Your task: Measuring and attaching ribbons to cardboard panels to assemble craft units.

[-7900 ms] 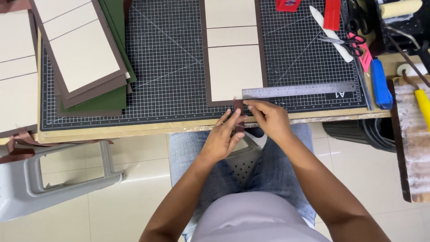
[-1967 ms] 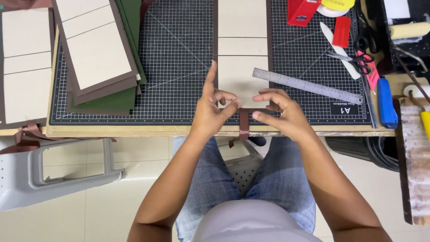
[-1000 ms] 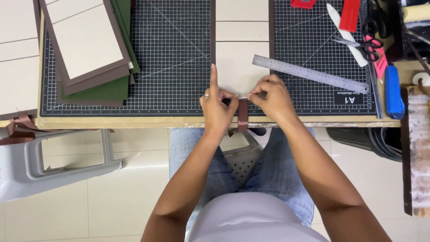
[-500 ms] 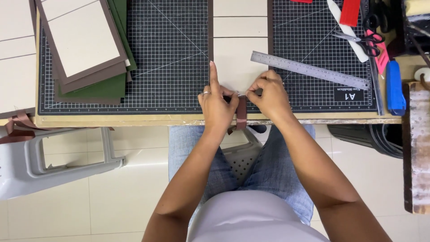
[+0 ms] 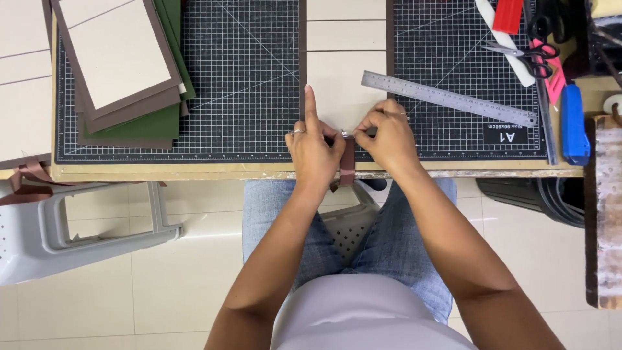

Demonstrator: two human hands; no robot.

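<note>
Your left hand (image 5: 315, 148) and right hand (image 5: 387, 135) meet at the near edge of the desk (image 5: 194, 172), both pinched shut on the top end of a brown ribbon (image 5: 348, 165). It lies right between your hands, its long axis running toward you, the loose end hanging down over the desk's edge. Neither hand is nearer; each grips from its own side. Your left forefinger points straight away from you, lying on the tan board (image 5: 345, 84); your right fingers curl tight round a small pale bit I cannot make out. Just beyond your right hand lies a steel ruler (image 5: 447, 98), slanted across the cutting mat (image 5: 246, 78). Farther off rest scissors (image 5: 528, 52).
</note>
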